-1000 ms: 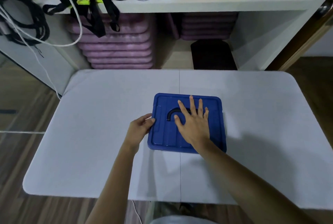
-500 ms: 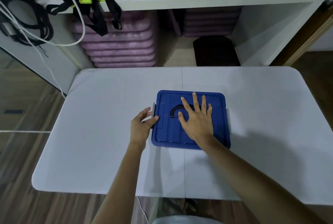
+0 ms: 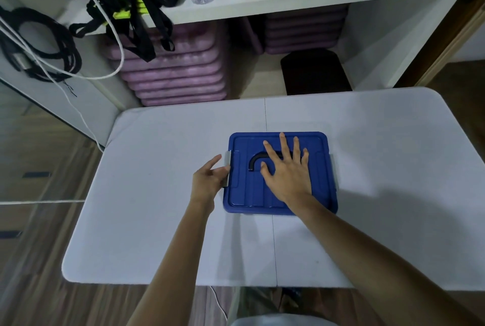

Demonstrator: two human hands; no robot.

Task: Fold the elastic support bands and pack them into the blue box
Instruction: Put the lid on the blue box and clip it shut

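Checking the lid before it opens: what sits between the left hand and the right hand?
In the head view, the grey side latch, a strip of blue lid and the black handle lie between the left hand and right hand.

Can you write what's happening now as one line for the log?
box: lid on, on table | right hand: flat on lid | left hand: at side clip | bands: none seen

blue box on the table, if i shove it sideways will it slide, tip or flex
The blue box would probably slide rather than tip: it looks low and wide and sits flat on the smooth white table. Its moulded lid looks like rigid plastic, so little flex is likely under the flat right hand. Its weight can't be judged; the contents are hidden.
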